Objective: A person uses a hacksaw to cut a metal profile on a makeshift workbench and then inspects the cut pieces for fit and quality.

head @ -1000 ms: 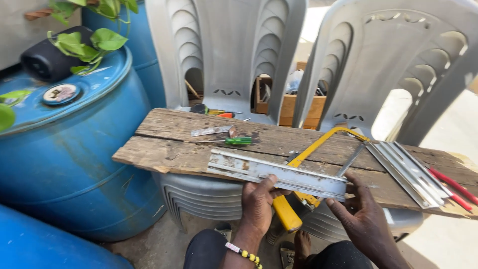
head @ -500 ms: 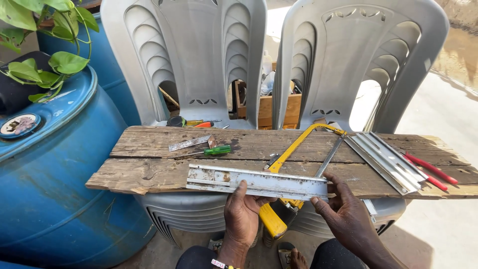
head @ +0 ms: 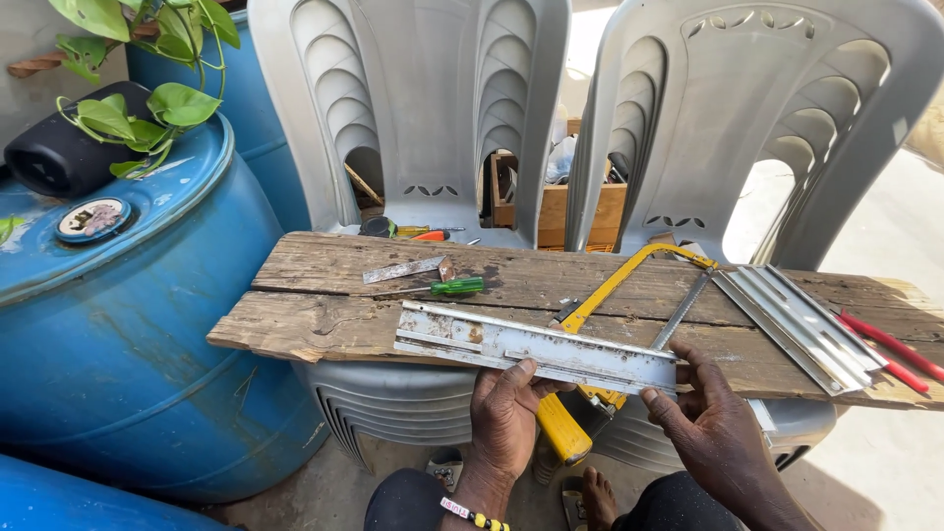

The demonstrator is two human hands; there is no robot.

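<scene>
— So, where's the aluminium channel (head: 536, 351)?
— Flat on the wooden plank (head: 324, 295), over the yellow hacksaw (head: 600, 324).
— And each grip?
— Left hand (head: 506, 418) pinches its near edge; right hand (head: 703, 418) clasps its end.

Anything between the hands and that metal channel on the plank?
Nothing visible. The left hand and the right hand both already touch the near edge of the metal channel, which lies on the wooden plank. The yellow hacksaw sits partly beneath it, not between.
</scene>
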